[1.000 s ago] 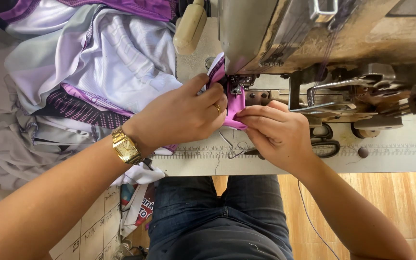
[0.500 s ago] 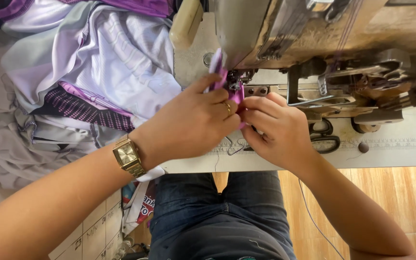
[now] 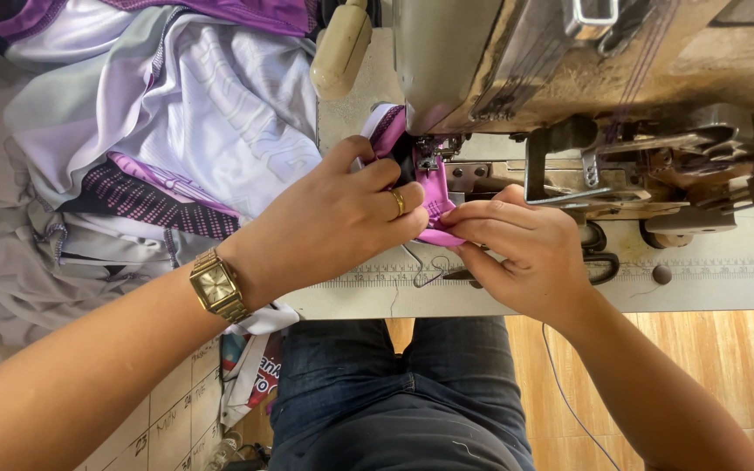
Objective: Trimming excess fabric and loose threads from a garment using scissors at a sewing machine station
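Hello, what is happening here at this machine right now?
A seated person is working at an industrial sewing machine. Both hands pinch a small piece of purple fabric right at the needle area. The left hand, with a gold ring and a gold wristwatch, holds it from the left; the right hand holds its lower edge. A pile of white and purple garments lies on the table to the left. Scissors lie behind the right hand.

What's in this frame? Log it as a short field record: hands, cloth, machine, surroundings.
left hand: pinches the purple fabric piece, gold watch on the wrist
right hand: pinches the same piece at its lower edge
sewing machine: its foot sits right above the piece
garment pile: white and purple, left of the hands
scissors: black handles, partly hidden behind the right hand
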